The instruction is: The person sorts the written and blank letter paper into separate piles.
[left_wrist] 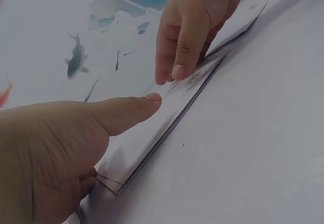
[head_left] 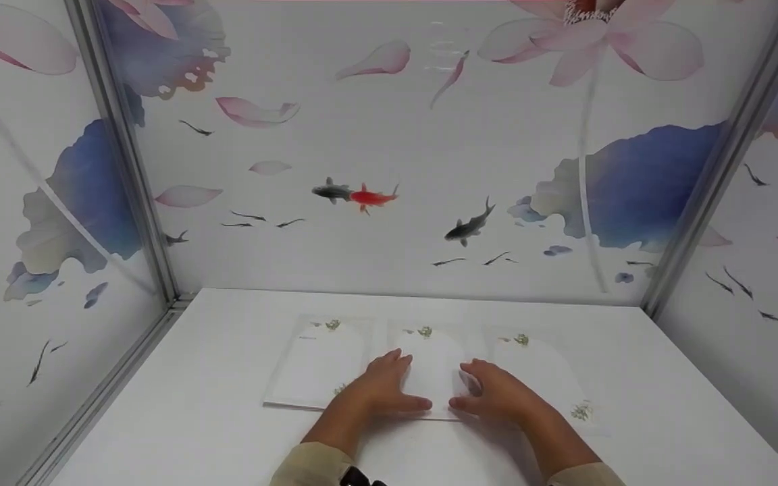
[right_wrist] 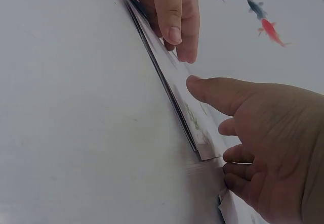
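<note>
Three white notepads or paper stacks with small green plant prints lie side by side on the white table. Around the middle pad (head_left: 433, 374) are both hands, one at each side edge. My left hand (head_left: 383, 386) is at its left edge, thumb extended over the paper, fingers pointing away. At the opposite edge my right hand (head_left: 497, 393) mirrors it, its thumb (right_wrist: 212, 90) also over the pad. Whether the fingertips touch the edges is partly hidden. The left pad (head_left: 315, 368) lies partly behind the left wrist, and the right pad (head_left: 541, 368) beyond the right hand.
The white table (head_left: 227, 445) meets a back wall (head_left: 389, 263) printed with fish, petals and lotus leaves. Similar panels stand at left and right, joined by metal posts (head_left: 129, 162). Dark layered edges of the middle pad (left_wrist: 169, 128) show in the left wrist view.
</note>
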Available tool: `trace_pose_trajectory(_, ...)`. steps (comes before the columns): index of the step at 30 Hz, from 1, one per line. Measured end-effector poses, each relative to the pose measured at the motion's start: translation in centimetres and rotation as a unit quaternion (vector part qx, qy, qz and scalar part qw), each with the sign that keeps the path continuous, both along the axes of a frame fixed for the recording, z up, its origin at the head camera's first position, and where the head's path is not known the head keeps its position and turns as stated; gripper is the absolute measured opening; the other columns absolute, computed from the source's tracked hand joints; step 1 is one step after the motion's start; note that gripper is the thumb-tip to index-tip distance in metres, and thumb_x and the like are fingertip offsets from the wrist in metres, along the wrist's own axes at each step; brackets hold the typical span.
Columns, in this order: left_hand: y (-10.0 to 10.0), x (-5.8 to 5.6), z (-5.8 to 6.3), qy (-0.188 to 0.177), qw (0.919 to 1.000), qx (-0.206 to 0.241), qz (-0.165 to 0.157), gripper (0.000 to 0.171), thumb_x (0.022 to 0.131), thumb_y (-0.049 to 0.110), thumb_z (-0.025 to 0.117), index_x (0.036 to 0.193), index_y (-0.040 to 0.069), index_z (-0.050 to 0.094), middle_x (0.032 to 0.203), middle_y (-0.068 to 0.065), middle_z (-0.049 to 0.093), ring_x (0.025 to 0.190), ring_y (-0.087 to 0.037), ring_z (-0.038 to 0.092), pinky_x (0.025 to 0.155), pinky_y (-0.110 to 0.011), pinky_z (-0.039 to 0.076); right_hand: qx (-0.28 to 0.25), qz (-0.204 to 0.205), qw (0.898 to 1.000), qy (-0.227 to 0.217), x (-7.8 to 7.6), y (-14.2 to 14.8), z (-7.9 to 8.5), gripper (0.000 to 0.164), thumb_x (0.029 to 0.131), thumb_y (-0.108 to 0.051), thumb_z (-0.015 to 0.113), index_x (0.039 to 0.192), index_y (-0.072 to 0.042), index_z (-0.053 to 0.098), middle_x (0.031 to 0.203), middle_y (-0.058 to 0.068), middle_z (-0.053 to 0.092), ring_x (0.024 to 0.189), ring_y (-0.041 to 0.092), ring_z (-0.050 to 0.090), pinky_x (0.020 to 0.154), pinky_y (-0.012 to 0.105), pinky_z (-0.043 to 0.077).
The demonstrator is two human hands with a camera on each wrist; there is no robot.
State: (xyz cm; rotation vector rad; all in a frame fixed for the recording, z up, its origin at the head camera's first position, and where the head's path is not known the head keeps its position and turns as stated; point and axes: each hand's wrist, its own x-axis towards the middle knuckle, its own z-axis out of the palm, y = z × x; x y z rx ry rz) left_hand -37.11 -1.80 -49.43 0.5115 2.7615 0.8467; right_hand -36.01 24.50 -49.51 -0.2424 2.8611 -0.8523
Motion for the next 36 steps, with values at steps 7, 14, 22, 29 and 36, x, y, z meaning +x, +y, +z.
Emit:
trace_pose_trajectory(7, 0.2, 0.5, 0.2, -0.004, 0.9989, -0.048, 0.004, 0.1, 0.085, 0.06, 0.083, 0.165, 0.016, 0.043, 0.178, -0.007, 0.03, 0.167, -0.029, 0.024, 0.134, -0.053, 0.029, 0.029, -0.004, 0.999, -0.018, 0.1, -0.2, -0.2, 0.084, 0.083, -0.05, 0.089, 0.154, -0.016, 0.059, 0.171, 0.014, 0.042, 0.162, 0.042, 0.034, 0.131, 0.065, 0.026)
trace_pose_trajectory(14, 0.3, 0.4, 0.0, 0.008, 0.9983, -0.057, 0.006, 0.096, 0.086, 0.058, 0.083, 0.163, 0.015, 0.046, 0.177, -0.007, 0.032, 0.167, -0.029, 0.025, 0.134, -0.051, 0.029, 0.047, -0.008, 0.999, -0.019, -0.3, -0.3, -0.3, 0.084, 0.083, -0.05, 0.089, 0.153, -0.014, 0.06, 0.17, 0.015, 0.044, 0.161, 0.043, 0.034, 0.131, 0.065, 0.026)
trace_pose_trajectory(22, 0.7, -0.3, -0.8, 0.037, 0.998, -0.048, 0.015, 0.084, 0.091, 0.052, 0.082, 0.158, 0.012, 0.051, 0.172, -0.011, 0.041, 0.163, -0.032, 0.033, 0.132, -0.052, 0.032, 0.014, -0.037, 0.999, -0.004, -0.4, -0.4, -0.7, 0.082, 0.086, -0.048, 0.089, 0.153, -0.011, 0.058, 0.163, 0.016, 0.052, 0.157, 0.044, 0.041, 0.129, 0.064, 0.031)
trace_pose_trajectory(29, 1.0, -0.6, -1.1, 0.085, 0.9947, -0.046, 0.037, 0.077, 0.087, 0.05, 0.086, 0.147, 0.009, 0.063, 0.159, -0.011, 0.058, 0.152, -0.036, 0.046, 0.126, -0.049, 0.043, 0.016, -0.046, 0.998, 0.041, -0.4, -0.5, -0.8, 0.087, 0.08, -0.049, 0.093, 0.149, -0.006, 0.061, 0.14, 0.01, 0.062, 0.131, 0.032, 0.063, 0.117, 0.057, 0.048)
trace_pose_trajectory(36, 0.9, -0.6, -1.4, 0.09, 0.9941, -0.038, 0.046, 0.077, 0.084, 0.051, 0.089, 0.145, 0.009, 0.065, 0.154, -0.008, 0.061, 0.142, -0.033, 0.05, 0.121, -0.047, 0.048, 0.025, -0.055, 0.997, 0.039, -0.3, -0.5, -0.8, 0.089, 0.077, -0.052, 0.094, 0.147, -0.006, 0.064, 0.122, 0.005, 0.059, 0.105, 0.019, 0.06, 0.105, 0.051, 0.054)
